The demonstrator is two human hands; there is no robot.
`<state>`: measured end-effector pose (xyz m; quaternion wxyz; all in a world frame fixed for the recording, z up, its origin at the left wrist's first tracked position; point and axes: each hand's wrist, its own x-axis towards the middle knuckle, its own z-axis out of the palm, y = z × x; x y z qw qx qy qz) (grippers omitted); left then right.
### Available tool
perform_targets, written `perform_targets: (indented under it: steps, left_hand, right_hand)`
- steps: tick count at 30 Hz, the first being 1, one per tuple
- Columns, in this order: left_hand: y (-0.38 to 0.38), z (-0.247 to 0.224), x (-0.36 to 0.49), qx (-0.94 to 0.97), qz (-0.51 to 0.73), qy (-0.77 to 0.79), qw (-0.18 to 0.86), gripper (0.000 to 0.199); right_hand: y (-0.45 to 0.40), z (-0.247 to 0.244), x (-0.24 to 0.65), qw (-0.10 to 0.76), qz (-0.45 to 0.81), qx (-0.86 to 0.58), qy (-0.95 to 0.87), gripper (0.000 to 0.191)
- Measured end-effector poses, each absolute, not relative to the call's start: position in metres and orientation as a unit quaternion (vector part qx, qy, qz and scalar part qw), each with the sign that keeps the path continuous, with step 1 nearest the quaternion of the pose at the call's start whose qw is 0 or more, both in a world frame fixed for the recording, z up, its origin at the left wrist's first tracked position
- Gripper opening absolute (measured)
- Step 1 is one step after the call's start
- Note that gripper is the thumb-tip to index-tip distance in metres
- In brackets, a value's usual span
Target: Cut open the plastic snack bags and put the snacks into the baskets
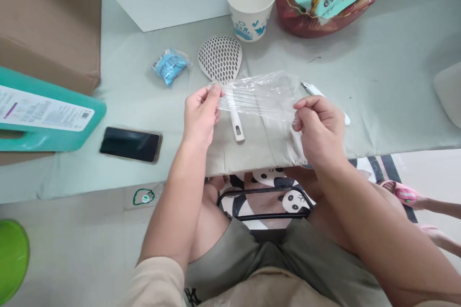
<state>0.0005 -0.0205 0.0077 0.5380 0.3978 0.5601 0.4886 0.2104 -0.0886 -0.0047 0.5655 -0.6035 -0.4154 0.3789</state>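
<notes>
A clear plastic film [262,96] is stretched between my two hands above the table's front part. My left hand [202,112] pinches its left end between thumb and fingers. At the right end, my right hand [319,127] is closed on the film. Beneath the film lies a white slotted skimmer [220,57], its handle pointing toward me. A white-handled cutter [319,92] rests just behind my right hand, partly hidden by it. To the left of the skimmer is a small blue packet [170,67].
A paper cup [252,5] and a red bowl [306,29] with snack packets stand at the back. On the left are a phone [130,144], a teal container [86,105] and a cardboard box [50,24]. Another person's feet in pink slippers [405,193] show at lower right.
</notes>
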Motion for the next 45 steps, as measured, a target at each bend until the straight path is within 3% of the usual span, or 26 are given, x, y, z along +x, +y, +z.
perform_targets:
  steps: [4,7,9,11,13,16,18,22,25,28,32,38,45]
  left_hand:
    - [-0.017,0.004,-0.002,0.388,0.514,0.565,0.516,0.051]
    - [-0.016,0.010,-0.005,0.340,0.554,0.520,0.554,0.044]
    - [-0.018,0.019,-0.009,0.336,0.538,0.482,0.605,0.033]
    - [-0.022,0.028,-0.014,0.361,0.498,0.467,0.636,0.034]
    - [-0.027,0.033,-0.019,0.373,0.467,0.449,0.664,0.038]
    - [-0.032,0.030,-0.023,0.368,0.432,0.397,0.722,0.042]
    - [-0.034,0.025,-0.023,0.362,0.409,0.406,0.733,0.045]
    - [-0.035,0.017,-0.017,0.362,0.335,0.423,0.760,0.042]
    - [-0.031,0.020,-0.013,0.358,0.289,0.403,0.791,0.034]
    - [-0.023,0.022,-0.012,0.349,0.318,0.465,0.749,0.024]
    - [-0.014,0.019,-0.012,0.311,0.400,0.545,0.668,0.018]
    - [-0.014,0.019,-0.007,0.322,0.441,0.540,0.640,0.029]
    - [-0.019,0.012,-0.015,0.347,0.453,0.505,0.648,0.051]
  right_hand:
    - [-0.091,-0.005,0.212,0.580,0.358,-0.598,-0.422,0.016]
    - [-0.094,-0.002,0.219,0.493,0.461,-0.560,-0.481,0.010]
    - [-0.095,0.001,0.227,0.384,0.559,-0.505,-0.533,0.033]
    - [-0.095,0.001,0.236,0.334,0.577,-0.483,-0.568,0.057]
    - [-0.093,-0.001,0.242,0.388,0.501,-0.521,-0.572,0.052]
    - [-0.087,-0.006,0.243,0.520,0.379,-0.560,-0.522,0.026]
    - [-0.082,-0.009,0.238,0.561,0.389,-0.534,-0.499,0.028]
    - [-0.073,-0.012,0.225,0.515,0.519,-0.471,-0.493,0.061]
    - [-0.070,-0.014,0.221,0.444,0.584,-0.483,-0.478,0.042]
    - [-0.069,-0.017,0.222,0.448,0.581,-0.507,-0.452,0.024]
    - [-0.069,-0.022,0.225,0.519,0.565,-0.496,-0.408,0.028]
    - [-0.071,-0.022,0.220,0.479,0.634,-0.420,-0.439,0.041]
    - [-0.078,-0.017,0.218,0.487,0.619,-0.482,-0.384,0.030]
